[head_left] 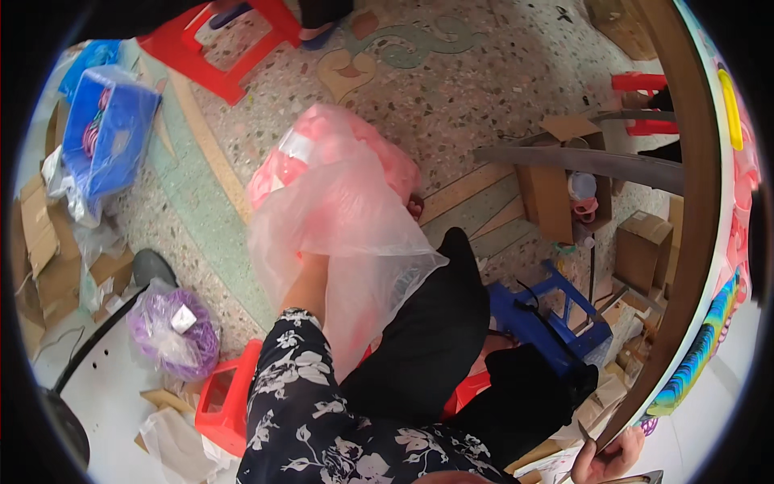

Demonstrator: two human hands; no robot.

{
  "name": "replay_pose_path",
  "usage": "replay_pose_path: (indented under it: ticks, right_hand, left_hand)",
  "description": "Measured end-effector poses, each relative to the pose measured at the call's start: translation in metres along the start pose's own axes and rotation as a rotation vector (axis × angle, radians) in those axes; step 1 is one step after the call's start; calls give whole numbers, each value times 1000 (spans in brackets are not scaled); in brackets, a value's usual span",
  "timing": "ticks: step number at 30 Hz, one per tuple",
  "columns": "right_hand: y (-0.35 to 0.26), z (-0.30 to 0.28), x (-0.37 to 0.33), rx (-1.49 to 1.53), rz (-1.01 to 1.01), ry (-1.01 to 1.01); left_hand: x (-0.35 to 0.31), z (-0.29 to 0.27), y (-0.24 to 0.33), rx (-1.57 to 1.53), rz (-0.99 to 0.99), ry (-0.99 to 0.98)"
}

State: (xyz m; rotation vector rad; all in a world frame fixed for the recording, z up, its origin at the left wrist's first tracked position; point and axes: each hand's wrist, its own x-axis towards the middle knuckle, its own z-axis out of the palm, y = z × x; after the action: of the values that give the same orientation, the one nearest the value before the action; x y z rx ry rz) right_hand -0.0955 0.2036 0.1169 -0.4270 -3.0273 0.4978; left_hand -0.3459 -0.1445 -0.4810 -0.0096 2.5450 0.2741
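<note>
A large translucent plastic bag (343, 198) bulges with pink items and sits on the floor in front of my knees. My left forearm, in a black sleeve with white flowers, reaches into its loose near part. There my left hand (310, 262) is covered by cloudy plastic, and its fingers are hidden. The pink pieces (379, 157) fill the far end of the bag, too blurred by the film to name. Far to the lower right, my right hand (614, 456) is curled at the brown table edge (625, 407), gripping it.
Left of me are a blue crate (113, 133), a bag of purple coils (179, 332) and a red stool (230, 399). A blue stool (548, 315) and open carton (556, 194) stand right. Another red stool (230, 48) is at the far left, beside a person's foot (318, 36).
</note>
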Motion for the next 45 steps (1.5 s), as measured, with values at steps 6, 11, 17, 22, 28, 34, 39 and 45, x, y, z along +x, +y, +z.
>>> replay_pose_path:
  ticks: [6,11,17,22,28,34,39,45]
  right_hand:
    - [-2,-10,22,-175,-18,-246]
    - [1,0,28,-113,-205,-89]
    - [7,-1,-2,-228,-111,-20]
    - [6,6,2,-305,-169,15]
    - [10,3,-10,-139,-36,87]
    - [-1,-2,-6,-47,163,21]
    - [-42,2,34,-184,243,-105]
    - [-24,3,35,-113,212,-95]
  left_hand:
    - [23,18,-20,49,18,48]
    - [9,29,-25,84,78,96]
    - [-17,61,-50,69,330,398]
    - [-54,38,-54,191,239,5]
    - [-76,-18,-27,-108,307,-127]
    - [-55,-29,20,-610,-160,35]
    - [-17,-30,15,-813,-334,159]
    - [18,-32,26,-782,-252,164]
